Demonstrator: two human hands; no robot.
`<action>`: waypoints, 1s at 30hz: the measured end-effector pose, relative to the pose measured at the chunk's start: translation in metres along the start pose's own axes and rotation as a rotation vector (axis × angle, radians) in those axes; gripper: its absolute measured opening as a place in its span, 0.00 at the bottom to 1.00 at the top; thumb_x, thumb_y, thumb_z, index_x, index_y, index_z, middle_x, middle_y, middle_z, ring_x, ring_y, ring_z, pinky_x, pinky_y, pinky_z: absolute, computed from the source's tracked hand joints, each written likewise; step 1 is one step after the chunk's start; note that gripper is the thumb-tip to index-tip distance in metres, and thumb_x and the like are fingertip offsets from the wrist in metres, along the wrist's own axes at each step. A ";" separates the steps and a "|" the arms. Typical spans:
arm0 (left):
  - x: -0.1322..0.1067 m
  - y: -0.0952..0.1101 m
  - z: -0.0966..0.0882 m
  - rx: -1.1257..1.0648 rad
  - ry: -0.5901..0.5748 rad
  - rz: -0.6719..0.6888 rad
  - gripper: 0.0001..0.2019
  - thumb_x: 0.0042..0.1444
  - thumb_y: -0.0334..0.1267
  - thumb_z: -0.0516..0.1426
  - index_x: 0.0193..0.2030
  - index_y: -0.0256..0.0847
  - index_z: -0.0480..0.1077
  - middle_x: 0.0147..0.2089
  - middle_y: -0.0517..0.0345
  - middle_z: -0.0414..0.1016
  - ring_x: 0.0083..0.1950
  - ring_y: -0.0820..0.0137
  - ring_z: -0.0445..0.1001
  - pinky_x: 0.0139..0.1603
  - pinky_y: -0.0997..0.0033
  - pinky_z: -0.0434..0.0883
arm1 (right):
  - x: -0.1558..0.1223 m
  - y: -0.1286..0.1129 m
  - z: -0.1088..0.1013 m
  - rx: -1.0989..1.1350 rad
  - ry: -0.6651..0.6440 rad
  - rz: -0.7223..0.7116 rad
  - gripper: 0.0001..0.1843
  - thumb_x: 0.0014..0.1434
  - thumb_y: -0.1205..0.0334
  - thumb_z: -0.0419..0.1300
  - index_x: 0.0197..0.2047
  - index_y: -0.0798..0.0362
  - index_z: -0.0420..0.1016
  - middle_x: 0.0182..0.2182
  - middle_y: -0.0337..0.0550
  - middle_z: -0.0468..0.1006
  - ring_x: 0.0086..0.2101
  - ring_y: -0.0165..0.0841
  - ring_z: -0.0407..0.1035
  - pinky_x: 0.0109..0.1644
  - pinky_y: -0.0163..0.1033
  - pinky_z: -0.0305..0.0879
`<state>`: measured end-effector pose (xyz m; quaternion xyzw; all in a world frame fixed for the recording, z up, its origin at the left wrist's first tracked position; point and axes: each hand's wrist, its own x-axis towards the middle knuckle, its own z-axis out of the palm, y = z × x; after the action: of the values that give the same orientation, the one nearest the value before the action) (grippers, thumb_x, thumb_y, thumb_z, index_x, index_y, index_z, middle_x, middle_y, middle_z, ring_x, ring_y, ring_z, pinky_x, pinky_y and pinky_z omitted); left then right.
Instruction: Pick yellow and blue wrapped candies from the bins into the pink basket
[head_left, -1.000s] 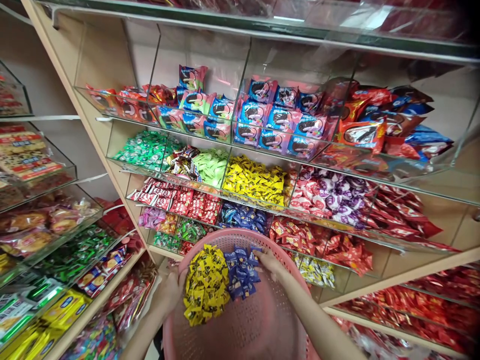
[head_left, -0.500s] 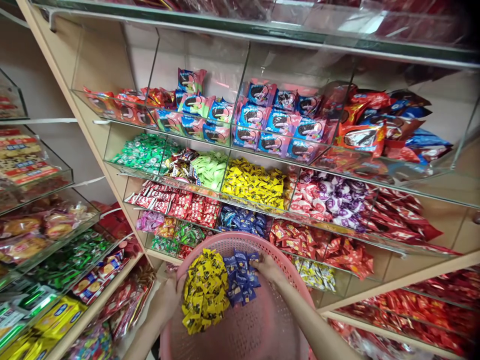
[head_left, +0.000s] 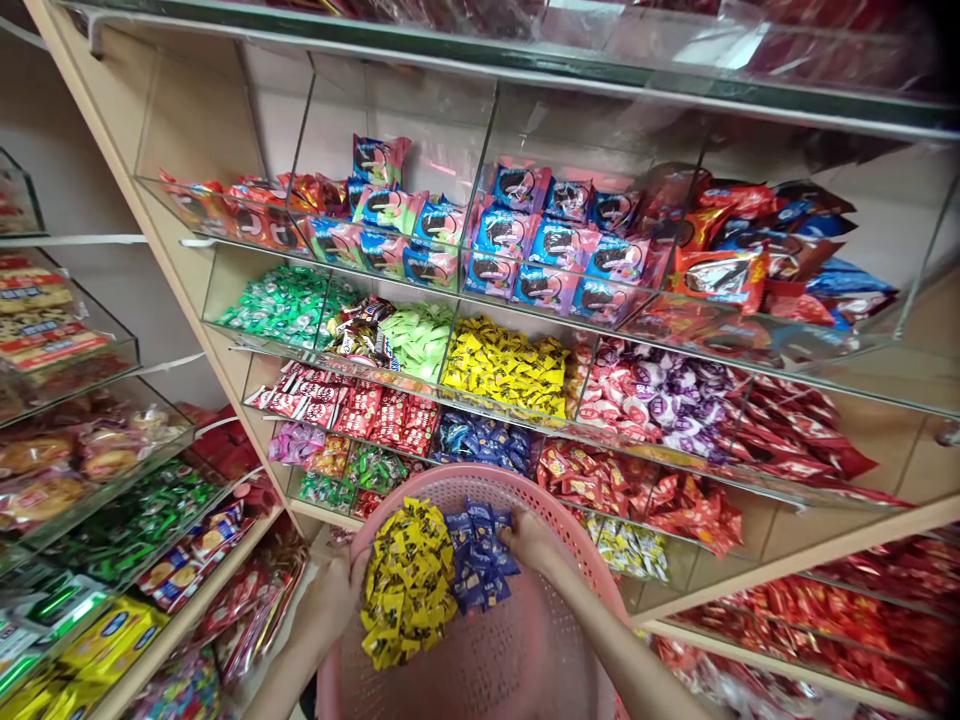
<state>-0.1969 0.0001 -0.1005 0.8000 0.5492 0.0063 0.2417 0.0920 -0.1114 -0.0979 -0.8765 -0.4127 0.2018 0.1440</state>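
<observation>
A pink perforated plastic basket [head_left: 540, 640] stands in front of me, tilted so that its inside shows. My left hand [head_left: 337, 590] is closed on its left rim. Within the basket lies a heap of yellow wrapped candies [head_left: 409, 585], and touching it on the right is a smaller pile of blue wrapped candies [head_left: 480, 560]. My right hand [head_left: 529, 540] reaches into the basket at the right edge of the blue pile. Its fingers are curled against the blue wrappers, and their tips are partly hidden, so what they hold cannot be made out.
A shelf with clear dividers rises behind the basket. It holds yellow candies [head_left: 506, 370], blue candies [head_left: 484, 440], red packets [head_left: 581, 475], green candies [head_left: 289, 305] and blue-pink cookie packs [head_left: 559, 240]. More shelves with yellow packs [head_left: 112, 640] stand at left, red packets [head_left: 817, 615] at lower right.
My right hand's fingers have curled in more at the edge of the blue candies. The left hand stays on the rim. The view has shifted very slightly.
</observation>
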 end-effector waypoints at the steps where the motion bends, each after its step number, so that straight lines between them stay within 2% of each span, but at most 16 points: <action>1: 0.001 -0.001 0.001 0.006 0.005 -0.002 0.19 0.60 0.47 0.38 0.41 0.37 0.62 0.37 0.43 0.74 0.42 0.58 0.74 0.37 0.66 0.65 | 0.000 0.001 0.000 -0.056 0.002 -0.008 0.09 0.51 0.62 0.55 0.36 0.57 0.68 0.30 0.46 0.74 0.32 0.33 0.68 0.33 0.34 0.57; 5: 0.002 -0.002 0.003 0.006 0.026 0.002 0.19 0.60 0.47 0.38 0.42 0.37 0.62 0.38 0.43 0.74 0.43 0.58 0.73 0.38 0.67 0.65 | -0.005 0.002 -0.006 -0.102 -0.011 -0.033 0.13 0.51 0.62 0.54 0.40 0.57 0.69 0.34 0.48 0.75 0.35 0.34 0.68 0.34 0.34 0.56; 9: 0.002 0.000 -0.001 0.000 0.023 0.012 0.19 0.61 0.47 0.38 0.42 0.36 0.63 0.36 0.45 0.75 0.42 0.60 0.74 0.37 0.69 0.65 | -0.019 0.008 -0.028 -0.042 0.039 -0.084 0.15 0.52 0.61 0.53 0.43 0.56 0.69 0.33 0.48 0.76 0.34 0.35 0.69 0.35 0.35 0.58; 12: 0.001 0.002 -0.004 0.015 0.033 0.024 0.18 0.61 0.45 0.40 0.41 0.36 0.64 0.36 0.44 0.75 0.42 0.61 0.74 0.37 0.71 0.65 | -0.036 0.023 -0.053 0.078 0.140 -0.113 0.17 0.53 0.58 0.51 0.44 0.54 0.69 0.32 0.46 0.76 0.33 0.35 0.70 0.37 0.36 0.60; 14: 0.002 0.001 -0.004 0.023 0.035 0.029 0.18 0.61 0.45 0.40 0.40 0.35 0.65 0.35 0.44 0.75 0.42 0.61 0.74 0.36 0.71 0.65 | -0.051 0.041 -0.064 0.199 0.258 -0.106 0.19 0.54 0.54 0.50 0.46 0.53 0.68 0.33 0.45 0.76 0.33 0.35 0.70 0.38 0.37 0.62; 17: 0.004 -0.002 -0.002 0.023 0.052 0.053 0.19 0.60 0.45 0.40 0.40 0.34 0.65 0.35 0.43 0.75 0.41 0.61 0.74 0.36 0.71 0.65 | -0.081 0.074 -0.063 0.389 0.479 0.032 0.27 0.50 0.46 0.53 0.48 0.55 0.68 0.41 0.50 0.75 0.37 0.39 0.70 0.42 0.42 0.64; 19: 0.005 -0.003 -0.001 0.026 0.063 0.068 0.20 0.60 0.46 0.40 0.40 0.34 0.65 0.35 0.42 0.75 0.41 0.61 0.74 0.36 0.71 0.64 | -0.104 0.091 -0.052 0.584 0.537 0.187 0.33 0.44 0.45 0.58 0.50 0.56 0.66 0.49 0.52 0.70 0.45 0.42 0.67 0.47 0.43 0.64; 20: 0.004 -0.004 -0.001 0.027 0.064 0.067 0.20 0.60 0.46 0.40 0.40 0.34 0.65 0.35 0.42 0.75 0.40 0.61 0.74 0.36 0.71 0.64 | -0.116 0.096 -0.045 0.719 0.505 0.257 0.36 0.43 0.45 0.60 0.52 0.55 0.65 0.52 0.51 0.67 0.48 0.42 0.65 0.49 0.43 0.63; 22: 0.003 -0.003 -0.001 0.023 0.050 0.055 0.20 0.60 0.46 0.40 0.39 0.34 0.66 0.34 0.42 0.75 0.40 0.62 0.74 0.36 0.71 0.64 | -0.139 0.095 -0.031 1.015 0.356 0.371 0.37 0.42 0.46 0.61 0.55 0.52 0.63 0.54 0.48 0.65 0.52 0.41 0.62 0.51 0.42 0.62; 25: -0.001 -0.001 -0.005 -0.014 0.043 0.039 0.19 0.59 0.47 0.42 0.38 0.35 0.67 0.34 0.44 0.75 0.40 0.63 0.74 0.36 0.72 0.64 | -0.164 0.076 -0.021 1.325 0.108 0.438 0.33 0.42 0.48 0.62 0.51 0.53 0.68 0.50 0.47 0.71 0.50 0.42 0.64 0.50 0.42 0.64; 27: -0.004 0.001 -0.008 -0.055 0.052 0.043 0.19 0.58 0.47 0.44 0.38 0.35 0.68 0.34 0.45 0.75 0.40 0.63 0.74 0.36 0.73 0.64 | -0.172 0.061 -0.021 1.394 0.041 0.425 0.31 0.40 0.51 0.64 0.47 0.55 0.71 0.45 0.48 0.75 0.48 0.43 0.66 0.50 0.43 0.64; 30: -0.007 0.000 -0.012 -0.109 0.078 0.044 0.19 0.56 0.49 0.46 0.37 0.36 0.68 0.33 0.46 0.75 0.39 0.62 0.74 0.36 0.72 0.65 | -0.176 0.047 -0.025 1.390 0.045 0.401 0.29 0.40 0.55 0.63 0.47 0.54 0.71 0.42 0.47 0.76 0.47 0.43 0.67 0.48 0.43 0.64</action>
<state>-0.2033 -0.0016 -0.0882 0.7966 0.5393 0.0727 0.2633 0.0336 -0.2798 -0.0544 -0.6450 -0.0169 0.4222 0.6368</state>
